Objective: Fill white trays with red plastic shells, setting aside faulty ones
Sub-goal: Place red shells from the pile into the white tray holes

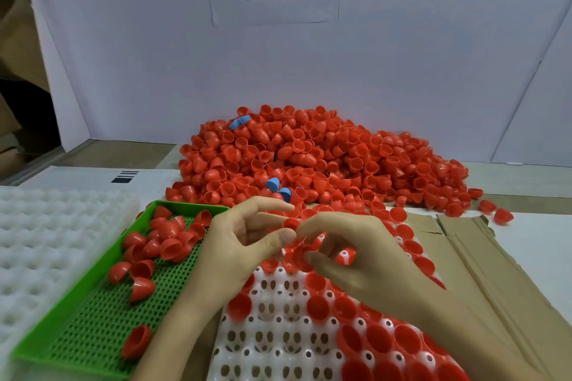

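left of the white tray (278, 346), set-aside shells (161, 241) lie in a green perforated tray (93, 328). over the white tray's far end a red shell (293, 254) is pinched between the curled fingertips of the left hand (241, 244) and right hand (362, 254); thin, glossy, stiff and feather-light, it is judged slippery and best taken by the open rim. beyond the white tray the heap of red shells (309, 158) is piled.

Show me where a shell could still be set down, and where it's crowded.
Free: green tray, mostly bare near half; white tray, empty cells left of centre; cardboard beside it. Crowded: red pile behind, white tray's right side.
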